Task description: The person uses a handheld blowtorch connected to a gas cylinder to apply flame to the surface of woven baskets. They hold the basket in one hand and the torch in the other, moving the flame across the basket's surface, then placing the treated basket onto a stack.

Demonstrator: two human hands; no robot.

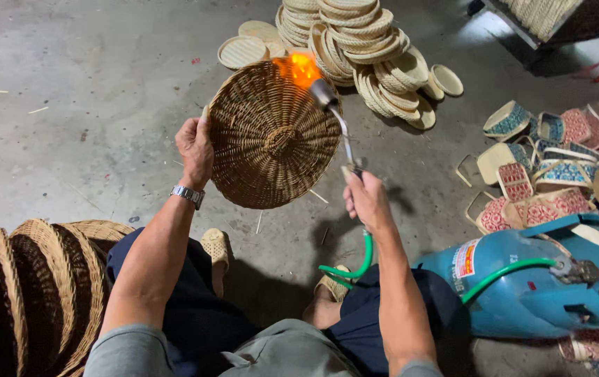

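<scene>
My left hand point(195, 149) grips the left rim of a round brown wicker basket point(271, 136), held up with its underside facing me. My right hand point(364, 199) holds the handle of a gas torch point(334, 112). The torch's metal nozzle points at the basket's upper right rim, where an orange flame point(298, 68) burns. A green hose point(355, 269) runs from the torch down past my knee to a blue gas cylinder point(543, 283) lying on its side at my right. A metal watch is on my left wrist.
A stack of brown wicker baskets point(34, 293) sits at my lower left. Pale woven trays and lids point(355, 45) are piled ahead on the concrete floor. Small patterned baskets point(557, 167) lie in a heap at the right. My feet in sandals rest on the floor.
</scene>
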